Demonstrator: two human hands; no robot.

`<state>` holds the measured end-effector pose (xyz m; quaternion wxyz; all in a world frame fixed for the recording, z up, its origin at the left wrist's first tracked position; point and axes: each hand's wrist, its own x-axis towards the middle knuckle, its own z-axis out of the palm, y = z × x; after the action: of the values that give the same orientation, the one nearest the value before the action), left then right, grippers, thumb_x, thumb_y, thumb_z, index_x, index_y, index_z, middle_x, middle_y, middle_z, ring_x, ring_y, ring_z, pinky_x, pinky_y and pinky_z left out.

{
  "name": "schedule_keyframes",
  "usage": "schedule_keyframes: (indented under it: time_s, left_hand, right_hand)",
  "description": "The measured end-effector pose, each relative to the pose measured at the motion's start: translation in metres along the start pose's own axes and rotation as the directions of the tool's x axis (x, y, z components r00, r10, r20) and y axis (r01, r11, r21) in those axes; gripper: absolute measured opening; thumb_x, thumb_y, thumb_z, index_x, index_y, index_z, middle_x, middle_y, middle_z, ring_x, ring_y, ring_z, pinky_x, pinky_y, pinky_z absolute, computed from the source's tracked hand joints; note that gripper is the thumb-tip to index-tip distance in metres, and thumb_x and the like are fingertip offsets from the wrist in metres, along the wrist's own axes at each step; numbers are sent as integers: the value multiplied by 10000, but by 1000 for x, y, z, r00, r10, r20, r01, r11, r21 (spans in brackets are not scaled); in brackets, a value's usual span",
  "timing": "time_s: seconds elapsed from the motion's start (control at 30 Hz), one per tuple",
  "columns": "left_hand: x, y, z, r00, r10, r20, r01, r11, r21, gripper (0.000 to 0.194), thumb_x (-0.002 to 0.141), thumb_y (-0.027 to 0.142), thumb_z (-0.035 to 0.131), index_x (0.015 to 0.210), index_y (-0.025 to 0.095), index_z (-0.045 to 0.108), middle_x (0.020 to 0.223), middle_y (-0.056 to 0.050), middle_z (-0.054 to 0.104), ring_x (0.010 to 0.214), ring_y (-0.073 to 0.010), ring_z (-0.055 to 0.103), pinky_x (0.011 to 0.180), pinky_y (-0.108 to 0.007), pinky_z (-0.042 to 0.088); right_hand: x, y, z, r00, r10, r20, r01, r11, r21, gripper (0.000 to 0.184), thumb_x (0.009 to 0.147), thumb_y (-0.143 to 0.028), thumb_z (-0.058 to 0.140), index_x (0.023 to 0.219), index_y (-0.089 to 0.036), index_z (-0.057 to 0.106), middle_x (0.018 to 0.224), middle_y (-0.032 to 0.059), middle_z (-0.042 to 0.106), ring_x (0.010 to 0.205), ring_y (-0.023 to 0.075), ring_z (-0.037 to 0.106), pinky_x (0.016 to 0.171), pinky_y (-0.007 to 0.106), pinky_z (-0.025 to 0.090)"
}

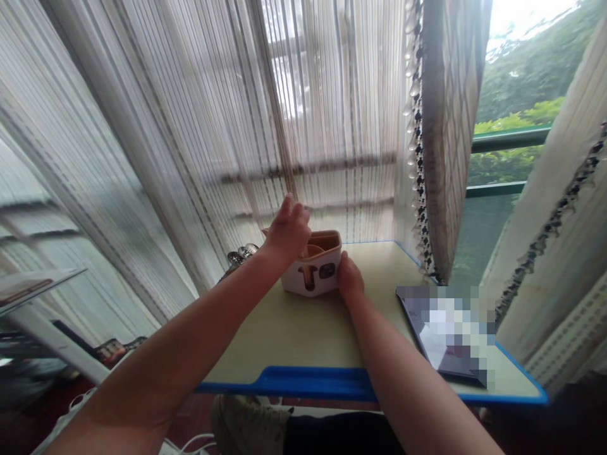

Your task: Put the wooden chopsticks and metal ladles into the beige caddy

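A small white box with a tan inside (310,278) stands on the desk and looks like a divided storage box. Its front wall has a cutout and a dark square mark. Over its left end is my left hand (288,230), with the fingers curled together; whatever they hold, if anything, is hidden. My right hand (351,275) grips the box by its right side, its fingers partly out of sight behind the wall. Shiny, dark, rounded metal pieces (243,254) lie just left of the box, partly covered by my left arm.
The pale desk top (303,335) has a blue edge and a blue tray groove (313,379) at the front. A dark tablet-like panel (441,335), partly pixelated, lies at the right. Sheer curtains (199,126) hang close behind the desk. A white shelf (42,287) stands at the left.
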<state>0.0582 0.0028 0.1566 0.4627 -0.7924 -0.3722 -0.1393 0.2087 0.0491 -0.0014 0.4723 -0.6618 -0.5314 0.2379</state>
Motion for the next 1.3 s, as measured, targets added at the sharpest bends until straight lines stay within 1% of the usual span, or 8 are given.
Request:
schedule_keyframes:
  time_s: [0.27,0.67,0.73,0.83,0.9,1.0,1.1,1.3]
  left_hand:
    - [-8,5,12,967,-149,207,146,989,27,247,772,71,473,821,129,708,938,-119,643,1178,-296,437,1092,-542,94]
    - [-43,18,6,982,-188,-28,171,939,-298,460,794,103,447,1224,256,500,1450,-48,323,1386,-279,125,1099,-551,96]
    - [-61,22,18,909,-398,-119,330,866,-376,481,805,156,463,1280,219,421,1443,-104,312,1368,-282,178,1093,-519,157]
    - [-88,27,56,597,-780,-187,588,584,-561,551,823,280,475,1318,117,297,1373,-217,345,1310,-287,287,1054,-491,259]
    - [-102,31,83,473,-880,-41,630,370,-683,551,815,323,497,1291,119,308,1311,-209,410,1233,-269,395,1009,-459,340]
    - [-111,36,109,544,-782,305,574,82,-815,414,851,279,456,1240,165,371,1185,-132,544,1047,-188,558,867,-341,475]
    - [-113,43,114,621,-679,392,466,-82,-881,327,853,232,447,1172,166,437,1097,-102,605,981,-164,596,800,-294,509]
    - [-112,46,107,646,-630,432,492,-89,-866,351,831,219,470,1179,183,489,1148,-91,609,1027,-182,587,824,-316,507]
  right_hand:
    - [0,0,-1,1000,9,8,-9,1000,-14,796,866,-589,-6,1060,-135,618,1114,179,613,1077,322,537,885,458,394]
    - [3,4,0,1000,-16,-13,17,1000,4,805,847,-637,19,1074,-157,624,1106,149,633,1042,284,565,852,403,417]
    - [5,8,2,999,-21,-40,22,1000,19,809,839,-649,23,1034,-160,637,1077,146,646,1013,286,577,823,387,427]
    - [7,14,4,999,-27,-41,29,998,60,822,819,-676,17,960,-175,654,979,127,677,927,289,604,760,377,442]
    - [7,16,4,998,-54,-31,56,996,68,826,815,-683,18,927,-175,660,943,125,683,906,291,607,746,379,443]
    - [6,15,2,995,-85,-47,87,996,36,819,821,-676,39,951,-159,660,989,143,671,960,298,592,785,389,434]
    - [6,13,0,997,-66,-50,68,997,38,787,836,-654,75,1025,-150,649,1046,145,658,1021,286,575,828,381,428]
    - [9,17,-3,992,26,-124,-15,996,87,792,843,-630,82,1070,-118,642,1059,166,650,1042,297,571,828,387,433]
